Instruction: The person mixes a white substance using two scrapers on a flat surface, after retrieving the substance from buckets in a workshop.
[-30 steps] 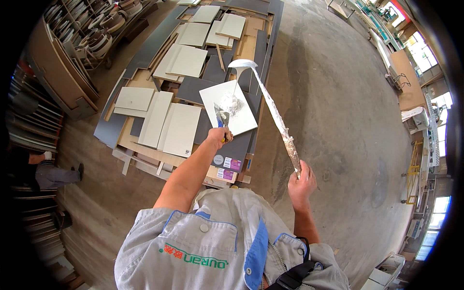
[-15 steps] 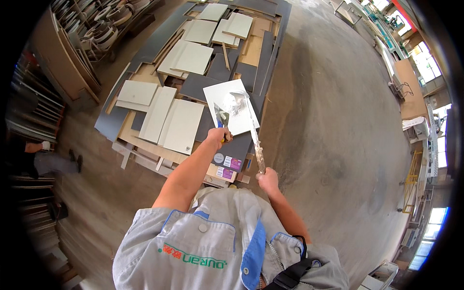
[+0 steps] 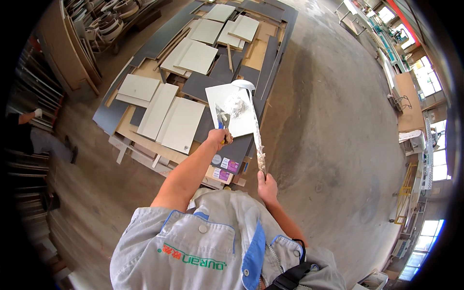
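Observation:
My left hand (image 3: 221, 138) is closed round the handle of a putty knife (image 3: 223, 117), its metal blade smeared white and lying over a square white board (image 3: 245, 126). A heap of white putty-like material (image 3: 236, 106) sits on that board. My right hand (image 3: 267, 187) grips the lower end of a long ladle (image 3: 256, 126), its handle crusted with white. The ladle's rounded white head (image 3: 243, 84) is at the board's far edge, beyond the heap. Whether the head touches the board I cannot tell. My left fingers partly hide the knife's blue and yellow handle.
Ahead lies a low stack of dark panels (image 3: 198, 87) with several pale panels (image 3: 182, 124) on top. Curved pieces fill a rack (image 3: 108, 26) at far left. Another person's gloved hand (image 3: 37, 113) shows at the left. Concrete floor (image 3: 333, 125) stretches right, toward benches.
The ladle's head has moved from over the board to its far edge and turned over. The white heap now shows on the board. My left hand keeps hold of the putty knife.

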Demonstrator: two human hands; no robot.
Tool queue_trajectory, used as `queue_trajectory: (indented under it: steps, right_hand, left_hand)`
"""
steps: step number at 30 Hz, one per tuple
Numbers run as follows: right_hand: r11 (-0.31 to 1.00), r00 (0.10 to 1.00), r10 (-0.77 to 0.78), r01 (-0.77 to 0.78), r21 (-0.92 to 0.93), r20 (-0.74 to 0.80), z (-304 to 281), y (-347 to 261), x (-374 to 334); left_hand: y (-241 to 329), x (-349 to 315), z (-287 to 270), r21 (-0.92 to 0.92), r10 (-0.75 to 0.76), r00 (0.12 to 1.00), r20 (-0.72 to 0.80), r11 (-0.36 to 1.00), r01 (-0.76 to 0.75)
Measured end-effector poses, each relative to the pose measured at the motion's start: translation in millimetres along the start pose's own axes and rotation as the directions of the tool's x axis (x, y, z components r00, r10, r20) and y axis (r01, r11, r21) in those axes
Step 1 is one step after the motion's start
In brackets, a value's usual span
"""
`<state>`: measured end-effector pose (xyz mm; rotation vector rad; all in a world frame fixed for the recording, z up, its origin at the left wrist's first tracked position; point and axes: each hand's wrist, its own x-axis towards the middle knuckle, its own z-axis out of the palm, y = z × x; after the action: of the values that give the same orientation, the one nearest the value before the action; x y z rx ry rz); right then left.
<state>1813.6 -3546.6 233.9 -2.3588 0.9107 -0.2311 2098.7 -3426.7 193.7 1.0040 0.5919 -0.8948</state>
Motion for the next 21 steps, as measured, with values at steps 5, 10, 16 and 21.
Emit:
queue_trajectory:
  steps: [5, 10, 16, 21]
  right_hand:
    - [0.971, 0.947, 0.200, -0.225, 0.076, 0.250, 23.5, 17.7, 24.2]
    - [0.974, 0.943, 0.201, -0.221, 0.047, 0.267, 22.4, 25.0, 10.9]
    - [1.000, 0.996, 0.005, -0.005, -0.003, 0.088, 36.5, 35.0, 12.2]
    - [0.959, 0.941, 0.151, -0.214, 0.188, 0.302, 38.6, 23.7, 16.7]
  left_hand:
    - [6.4, -11.8, -0.1, 0.082, -0.014, 1.000, -0.023, 0.996, 0.016]
    - [9.0, -8.8, -8.5, 0.081, 0.010, 1.000, -0.015, 0.997, -0.009]
    - [0.8, -10.6, -7.1, 0.041, 0.027, 1.000, -0.003, 0.999, -0.027]
    - [1.4, -8.8, -14.2, 0.046, 0.005, 0.999, -0.033, 0.999, -0.003]
